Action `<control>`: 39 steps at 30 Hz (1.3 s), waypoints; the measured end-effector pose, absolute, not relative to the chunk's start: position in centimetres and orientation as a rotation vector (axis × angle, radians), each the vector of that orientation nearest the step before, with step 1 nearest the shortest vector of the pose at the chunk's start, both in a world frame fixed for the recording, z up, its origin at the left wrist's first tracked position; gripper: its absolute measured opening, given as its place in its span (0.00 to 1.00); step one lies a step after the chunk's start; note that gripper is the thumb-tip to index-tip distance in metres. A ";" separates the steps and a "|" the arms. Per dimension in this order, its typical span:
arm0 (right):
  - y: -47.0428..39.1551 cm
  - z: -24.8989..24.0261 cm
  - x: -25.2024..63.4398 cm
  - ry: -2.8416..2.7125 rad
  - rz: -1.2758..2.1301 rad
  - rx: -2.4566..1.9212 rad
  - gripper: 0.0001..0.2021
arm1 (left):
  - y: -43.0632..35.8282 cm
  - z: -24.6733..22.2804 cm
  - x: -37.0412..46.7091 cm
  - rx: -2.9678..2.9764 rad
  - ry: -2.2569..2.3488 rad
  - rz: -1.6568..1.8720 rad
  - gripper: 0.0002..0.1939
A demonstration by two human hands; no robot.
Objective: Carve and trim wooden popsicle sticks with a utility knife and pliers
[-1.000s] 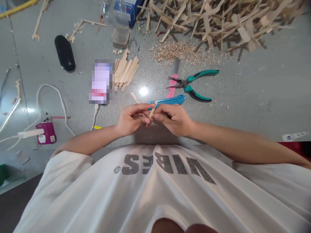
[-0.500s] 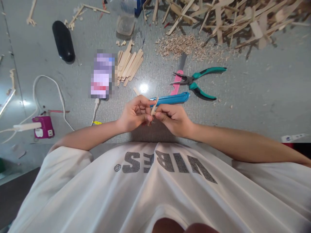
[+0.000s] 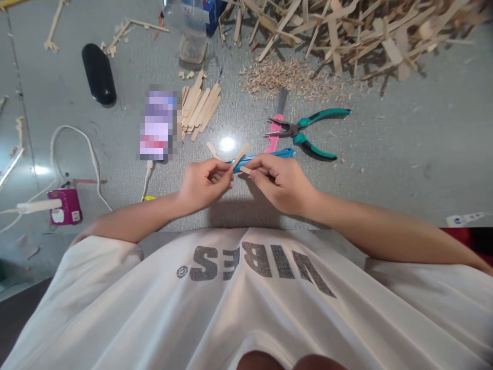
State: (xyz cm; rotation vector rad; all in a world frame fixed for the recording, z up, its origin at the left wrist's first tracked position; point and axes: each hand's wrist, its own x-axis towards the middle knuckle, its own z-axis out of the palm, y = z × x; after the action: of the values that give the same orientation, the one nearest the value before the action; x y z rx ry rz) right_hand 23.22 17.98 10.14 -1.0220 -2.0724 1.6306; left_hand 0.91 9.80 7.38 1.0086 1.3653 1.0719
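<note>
My left hand [image 3: 206,186] pinches a flat wooden stick [image 3: 240,156] that points up and to the right. A short wooden piece [image 3: 245,170] is between the thumb and fingers of my right hand [image 3: 283,181]. The two hands are a little apart, and the two pieces do not touch. Behind the hands lies a blue cutter [image 3: 285,153], partly covered by my right hand. Another wooden stick [image 3: 212,150] rests on the table just beyond my left hand.
Pliers [image 3: 304,131] lie over a pink-handled blade [image 3: 274,134]. Further back are wood shavings [image 3: 285,77] and a large heap of sticks [image 3: 339,31]. Left are stacked sticks [image 3: 200,109], a phone [image 3: 157,126] on a cable and a black case [image 3: 99,74].
My hands have moved apart. The short piece in my right hand is now separate from the stick in my left hand. The view has shifted slightly.
</note>
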 end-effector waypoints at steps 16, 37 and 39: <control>18.3 8.3 24.5 -2.673 0.225 -0.646 0.19 | 11.2 8.3 0.7 0.696 1.377 1.288 0.23; 24.6 7.3 26.7 -2.649 0.452 -0.823 0.35 | 12.4 4.6 -0.9 1.173 1.382 1.777 0.13; 24.9 7.8 27.0 -2.540 0.618 -0.925 0.36 | 12.1 4.8 -0.9 1.220 1.399 1.702 0.12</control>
State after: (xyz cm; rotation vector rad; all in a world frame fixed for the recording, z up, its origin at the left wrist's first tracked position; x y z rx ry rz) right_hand 27.04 24.93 7.81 -0.9255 -2.5396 0.6183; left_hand -0.88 12.10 4.76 1.2203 1.3994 1.7018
